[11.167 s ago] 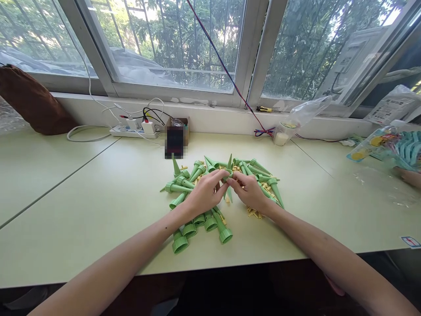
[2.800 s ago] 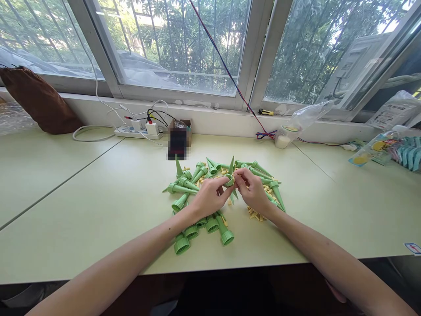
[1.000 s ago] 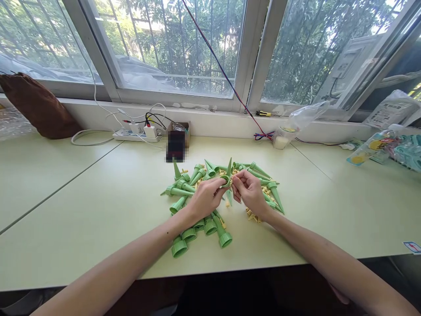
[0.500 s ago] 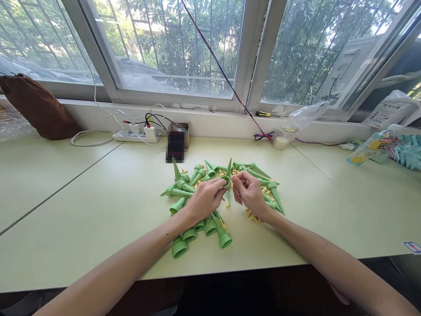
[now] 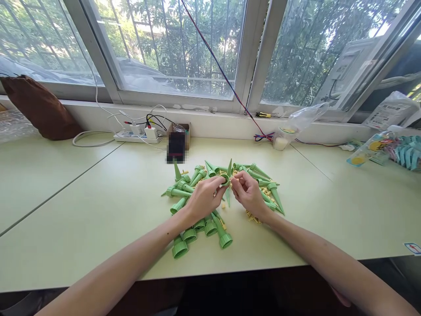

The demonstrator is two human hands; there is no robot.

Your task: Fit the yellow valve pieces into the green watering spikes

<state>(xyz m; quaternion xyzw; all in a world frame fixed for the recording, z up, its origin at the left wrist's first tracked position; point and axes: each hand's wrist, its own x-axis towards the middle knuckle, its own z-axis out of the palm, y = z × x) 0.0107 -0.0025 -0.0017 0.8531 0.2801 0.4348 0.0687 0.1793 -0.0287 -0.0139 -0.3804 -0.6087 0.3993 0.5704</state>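
Note:
A hollow green plastic plant-watering spike (image 5: pixel 226 179) is pinched in the fingers of my left hand (image 5: pixel 206 195), its round open end tilted toward me. Close to that rim, on the right, the thumb and fingers of my right hand (image 5: pixel 249 193) are pressed together. Whatever small piece they grip is mostly hidden. One small yellow plastic piece (image 5: pixel 223 205) shows just below the hands. More green spikes (image 5: pixel 224 239) lie around and under my left forearm, and others (image 5: pixel 276 197) lie beyond my right hand. Small yellow valve-like pieces (image 5: pixel 252 217) are scattered by my right wrist.
Along the back of the table (image 5: pixel 98 210) are a power strip (image 5: pixel 136 138) with cables, a small box with a pixelated dark object (image 5: pixel 176 148), and a plastic bag with a cup (image 5: pixel 281 141). A brown bag (image 5: pixel 42 109) leans left; plastic packets (image 5: pixel 408 151) lie right.
My fingers have shifted slightly at the spike's open end, and my right fingertips sit a little lower. The yellow piece below the hands shows in a slightly different spot.

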